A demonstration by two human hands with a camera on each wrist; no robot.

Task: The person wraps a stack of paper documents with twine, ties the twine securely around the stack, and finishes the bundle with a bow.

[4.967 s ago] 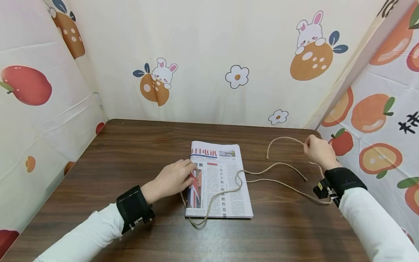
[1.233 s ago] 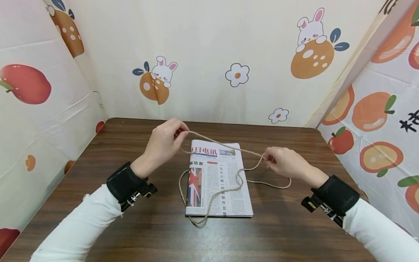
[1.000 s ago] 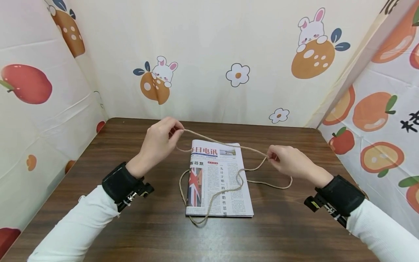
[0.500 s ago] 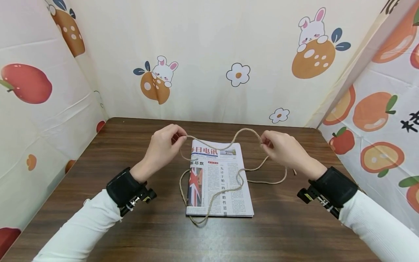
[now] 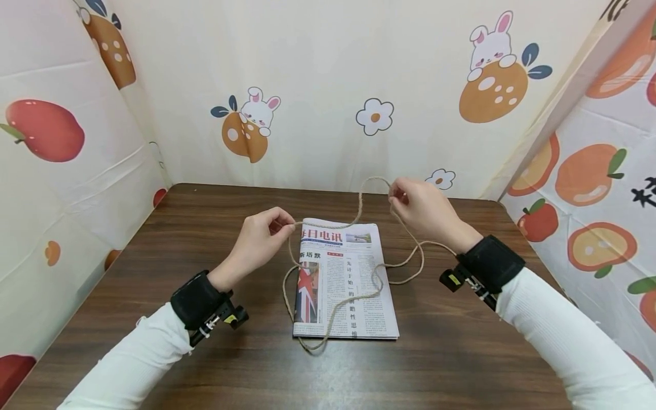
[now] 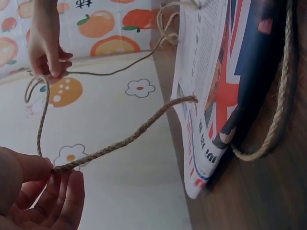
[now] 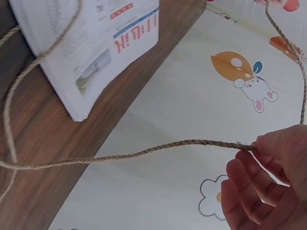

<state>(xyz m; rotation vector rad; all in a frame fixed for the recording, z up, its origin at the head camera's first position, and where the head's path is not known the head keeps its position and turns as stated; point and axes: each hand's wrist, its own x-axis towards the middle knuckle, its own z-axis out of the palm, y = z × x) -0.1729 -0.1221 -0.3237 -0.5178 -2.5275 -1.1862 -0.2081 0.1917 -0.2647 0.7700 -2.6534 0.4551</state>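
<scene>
A folded newspaper [image 5: 333, 267] lies on the brown table, and a thin jute rope [image 5: 360, 200] runs over and around it. Beyond its upper left corner, my left hand [image 5: 258, 242] pinches the rope between thumb and fingers. My right hand [image 5: 425, 210], raised past the upper right corner, pinches another stretch of it, and a slack loop arches between both hands. In the left wrist view the rope [image 6: 129, 139] slants from the left fingertips to the paper. From the right fingertips in the right wrist view, the rope [image 7: 144, 152] trails back toward the table.
The wooden tabletop [image 5: 205, 216] ends at a pale curtain [image 5: 318, 68] with printed rabbits and flowers. A fruit-patterned sheet [image 5: 589, 239] stands at the right, another [image 5: 51, 210] at the left. Rope strands cross right of the newspaper.
My left hand has left the newspaper's edge and taken hold of the rope. My right hand has come in from the far right and lifted, so the rope between the hands bows upward.
</scene>
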